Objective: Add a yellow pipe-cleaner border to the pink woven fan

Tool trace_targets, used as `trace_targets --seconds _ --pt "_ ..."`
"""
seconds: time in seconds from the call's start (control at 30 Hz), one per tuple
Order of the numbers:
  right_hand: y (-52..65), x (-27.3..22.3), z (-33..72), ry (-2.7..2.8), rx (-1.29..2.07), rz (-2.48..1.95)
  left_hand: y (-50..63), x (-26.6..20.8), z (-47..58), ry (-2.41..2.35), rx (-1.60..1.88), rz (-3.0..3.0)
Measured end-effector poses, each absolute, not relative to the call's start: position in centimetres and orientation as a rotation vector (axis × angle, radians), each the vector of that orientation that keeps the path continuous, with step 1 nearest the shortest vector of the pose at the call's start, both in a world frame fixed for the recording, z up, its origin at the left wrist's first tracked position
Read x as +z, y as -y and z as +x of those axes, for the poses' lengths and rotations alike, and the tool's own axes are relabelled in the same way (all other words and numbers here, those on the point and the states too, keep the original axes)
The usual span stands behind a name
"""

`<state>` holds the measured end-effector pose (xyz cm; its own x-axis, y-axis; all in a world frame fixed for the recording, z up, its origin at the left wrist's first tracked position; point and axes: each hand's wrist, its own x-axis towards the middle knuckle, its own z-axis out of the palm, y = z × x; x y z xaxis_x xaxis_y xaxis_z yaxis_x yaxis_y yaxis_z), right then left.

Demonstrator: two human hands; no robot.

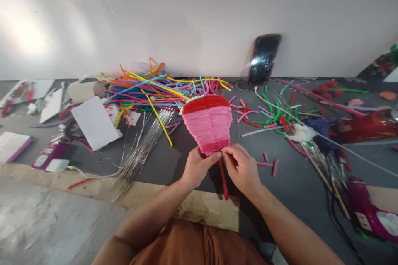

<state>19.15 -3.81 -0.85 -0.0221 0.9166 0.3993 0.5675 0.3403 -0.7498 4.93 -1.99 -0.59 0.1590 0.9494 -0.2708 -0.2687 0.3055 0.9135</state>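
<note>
The left hand (pixel 199 167) is gripping the base of a pink-and-red pipe-cleaner fan (pixel 207 126) above the dark surface (pixel 289 190), and the right hand (pixel 244 167) is pinching beside its red stem (pixel 224 180); uneven thumb pressure would be risking splayed rows or a loosened stem. Heaped pipe cleaners (pixel 133 89) and thin metal wires (pixel 139 149) are crowding behind, and a smartphone (pixel 264 60) is leaning against the pale wall (pixel 186 16).
</note>
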Motion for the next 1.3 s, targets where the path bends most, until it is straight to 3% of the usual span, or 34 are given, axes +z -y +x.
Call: trace_targets --seconds 0.3,0.47,0.63,1.2,1.3 --pt "4.0 -0.6 18.7 1.566 0.558 -1.441 2.2 -0.7 4.5 -1.02 1.05 0.971" --pt "3.5 -0.6 18.9 1.078 1.059 -1.377 2.2 -0.7 4.4 -1.002 1.02 0.779" --pt "3.2 -0.4 19.2 0.978 1.426 -1.223 2.0 -0.8 4.3 -0.936 0.99 0.725" --pt "3.5 -0.2 19.3 1.135 1.17 -1.322 1.4 0.2 4.0 -0.943 0.903 0.576" --pt "3.5 -0.6 19.6 1.192 0.953 -1.368 1.4 0.2 4.1 -0.992 0.944 0.648"
